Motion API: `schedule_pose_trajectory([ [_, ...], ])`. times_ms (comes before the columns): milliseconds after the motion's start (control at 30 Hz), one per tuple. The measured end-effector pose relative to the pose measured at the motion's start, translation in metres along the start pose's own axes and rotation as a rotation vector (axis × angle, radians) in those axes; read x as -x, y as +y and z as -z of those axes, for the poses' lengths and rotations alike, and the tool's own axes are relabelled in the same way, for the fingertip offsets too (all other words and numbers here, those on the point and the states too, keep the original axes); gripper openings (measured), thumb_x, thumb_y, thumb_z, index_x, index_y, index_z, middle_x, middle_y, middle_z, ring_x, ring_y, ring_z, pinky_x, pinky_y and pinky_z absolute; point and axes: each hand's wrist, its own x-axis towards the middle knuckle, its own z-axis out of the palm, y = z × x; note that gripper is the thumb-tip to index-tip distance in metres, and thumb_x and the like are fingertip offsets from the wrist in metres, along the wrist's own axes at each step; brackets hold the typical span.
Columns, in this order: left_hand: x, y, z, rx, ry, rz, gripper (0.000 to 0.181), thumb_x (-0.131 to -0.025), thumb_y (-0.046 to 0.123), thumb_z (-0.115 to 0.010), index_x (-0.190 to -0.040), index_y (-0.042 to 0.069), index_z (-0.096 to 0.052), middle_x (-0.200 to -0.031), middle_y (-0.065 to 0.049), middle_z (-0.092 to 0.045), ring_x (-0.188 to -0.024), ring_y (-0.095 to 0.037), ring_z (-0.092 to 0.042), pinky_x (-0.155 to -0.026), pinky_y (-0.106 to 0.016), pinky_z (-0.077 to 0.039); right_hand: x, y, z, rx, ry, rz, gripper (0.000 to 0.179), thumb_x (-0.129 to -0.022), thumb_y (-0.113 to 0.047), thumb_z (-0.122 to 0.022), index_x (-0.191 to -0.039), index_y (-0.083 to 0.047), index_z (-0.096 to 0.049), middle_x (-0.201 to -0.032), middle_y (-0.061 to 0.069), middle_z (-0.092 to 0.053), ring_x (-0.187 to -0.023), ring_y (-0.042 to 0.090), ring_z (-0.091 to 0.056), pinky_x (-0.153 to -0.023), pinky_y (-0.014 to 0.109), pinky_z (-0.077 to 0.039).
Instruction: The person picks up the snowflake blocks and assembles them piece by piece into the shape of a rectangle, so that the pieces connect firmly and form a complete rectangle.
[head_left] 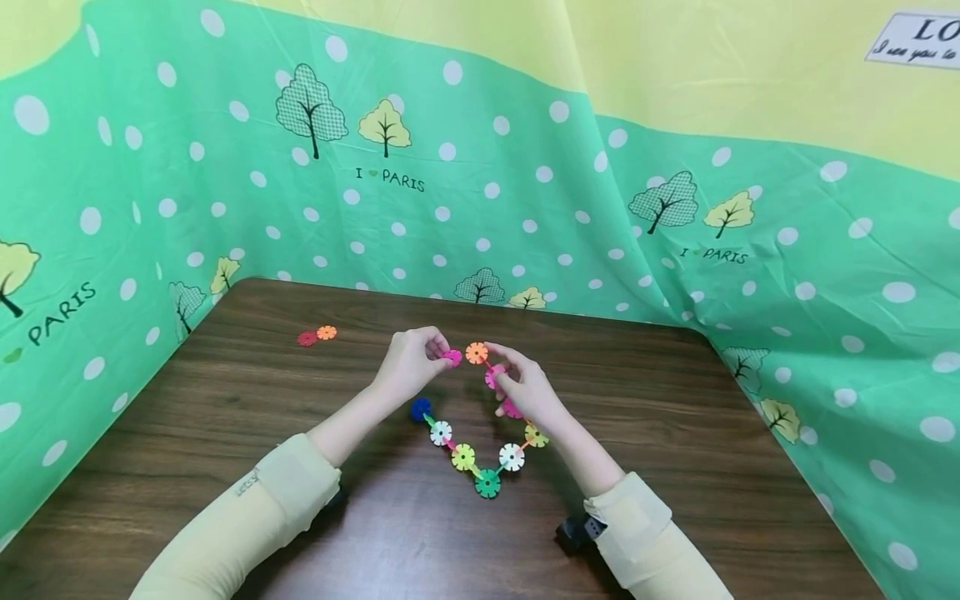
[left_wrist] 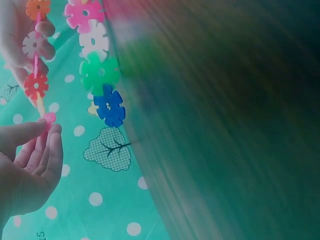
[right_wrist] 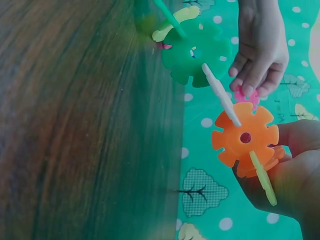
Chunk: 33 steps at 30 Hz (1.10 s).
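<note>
My left hand (head_left: pixel 408 365) pinches a pink notched plastic disc (head_left: pixel 452 357) between thumb and fingertips. To its right, my right hand (head_left: pixel 531 392) grips one arm of a chain of interlocking discs by the pink disc (head_left: pixel 493 377) below its end. An orange disc (head_left: pixel 476 352) tops that arm, close to the pink one in my left hand. From there the chain dips in a V through a white disc (head_left: pixel 512 457) and a green disc (head_left: pixel 487 483), then rises to a blue disc (head_left: pixel 421 408) below my left hand. Fingers partly hide the discs at the right hand.
A red disc (head_left: pixel 307 338) and a loose orange disc (head_left: pixel 327 332) lie at the back left of the dark wooden table (head_left: pixel 660 500). A green and yellow patterned curtain (head_left: pixel 480 200) surrounds the table's back and sides. Dark wrist devices (head_left: pixel 576 533) sit below both cuffs.
</note>
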Motion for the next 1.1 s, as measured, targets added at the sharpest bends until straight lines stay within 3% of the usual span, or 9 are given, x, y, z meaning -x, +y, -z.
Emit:
schedule_pose_trajectory([
  [200, -0.001, 0.002, -0.004, -0.018, -0.001, 0.016, 0.015, -0.076, 0.014, -0.079, -0.077, 0.009, -0.065, -0.072, 0.000, -0.067, -0.065, -0.011, -0.062, -0.064, -0.026, -0.054, 0.008, -0.019, -0.001, -0.004, -0.017, -0.010, 0.049, -0.094, 0.003, -0.046, -0.140, -0.010, -0.044, -0.088, 0.017, -0.050, -0.057, 0.020, -0.052, -0.062, 0.056, -0.053],
  [433, -0.001, 0.005, -0.007, -0.018, -0.012, 0.010, 0.014, -0.078, 0.014, -0.078, -0.077, 0.010, -0.064, -0.073, 0.000, -0.067, -0.066, -0.011, -0.062, -0.064, -0.026, -0.054, 0.015, -0.032, -0.002, 0.010, -0.011, -0.008, 0.047, -0.094, 0.002, -0.046, -0.140, -0.009, -0.044, -0.089, 0.018, -0.051, -0.059, 0.013, -0.052, -0.059, 0.048, -0.056],
  [767, -0.003, 0.004, -0.009, -0.028, 0.002, -0.013, 0.013, -0.078, 0.012, -0.077, -0.077, 0.010, -0.064, -0.072, 0.000, -0.067, -0.065, -0.011, -0.061, -0.061, -0.024, -0.052, 0.014, -0.032, -0.004, -0.056, -0.018, -0.035, 0.047, -0.093, 0.001, -0.049, -0.139, -0.010, -0.044, -0.094, 0.017, -0.054, -0.067, 0.026, -0.056, -0.059, 0.046, -0.056],
  [933, -0.004, 0.003, -0.009, -0.053, 0.005, -0.049, 0.012, -0.078, 0.010, -0.077, -0.076, 0.010, -0.065, -0.072, 0.000, -0.068, -0.065, -0.010, -0.062, -0.063, -0.023, -0.053, 0.005, -0.012, -0.006, -0.100, -0.013, -0.049, 0.046, -0.092, -0.003, -0.052, -0.135, -0.018, -0.046, -0.097, 0.016, -0.056, -0.074, 0.032, -0.061, -0.061, 0.046, -0.057],
  [1100, -0.005, 0.003, -0.010, -0.065, -0.008, -0.051, 0.012, -0.078, 0.009, -0.077, -0.076, 0.011, -0.065, -0.074, -0.001, -0.069, -0.067, -0.011, -0.064, -0.066, -0.024, -0.055, 0.000, -0.003, -0.006, -0.031, 0.037, -0.018, 0.035, -0.095, -0.014, -0.054, -0.130, -0.018, -0.052, -0.099, 0.014, -0.058, -0.084, 0.033, -0.061, -0.065, 0.041, -0.057],
])
